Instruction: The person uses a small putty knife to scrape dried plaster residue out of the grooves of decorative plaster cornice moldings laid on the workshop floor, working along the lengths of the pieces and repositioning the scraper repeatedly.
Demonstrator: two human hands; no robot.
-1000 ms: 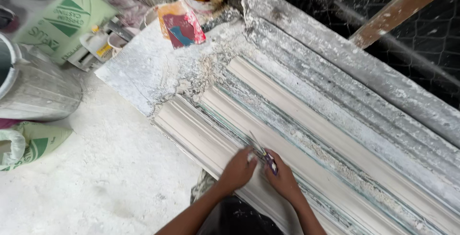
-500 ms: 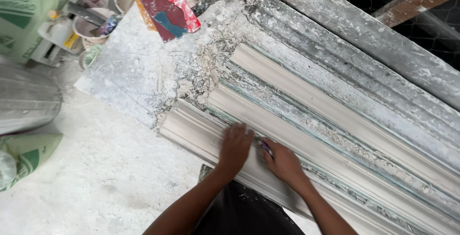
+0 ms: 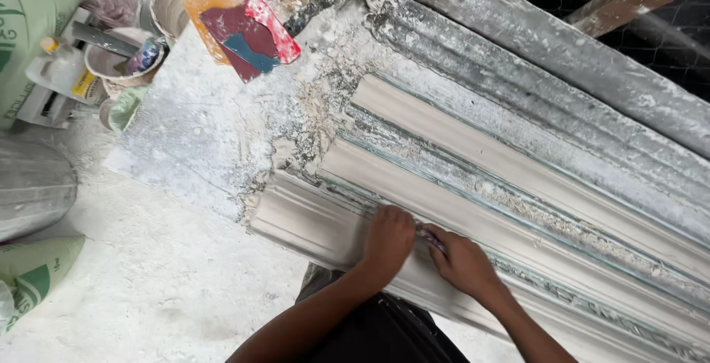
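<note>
Several long white plaster cornice mouldings [image 3: 518, 178] lie side by side on a crusted workbench [image 3: 207, 148], running from the middle to the lower right. My left hand [image 3: 388, 239] presses on the nearest moulding [image 3: 296, 219], fingers curled over its ridge. Just to its right, my right hand [image 3: 464, 263] grips a small thin tool [image 3: 433, 240] whose tip rests in the groove of that same moulding. Most of the tool is hidden in my fist.
A red and orange scraper pad [image 3: 248, 30] lies at the bench's far end. Buckets and cups [image 3: 122, 59] stand at upper left, green sacks [image 3: 33, 274] and a metal drum [image 3: 33, 193] at left. A powdery white floor [image 3: 133, 289] spreads below. Wire mesh [image 3: 665, 45] backs the bench.
The view has shifted so the bench sits higher and closer. Both hands have slid left along the nearest moulding, staying close together with the tool in the groove.
</note>
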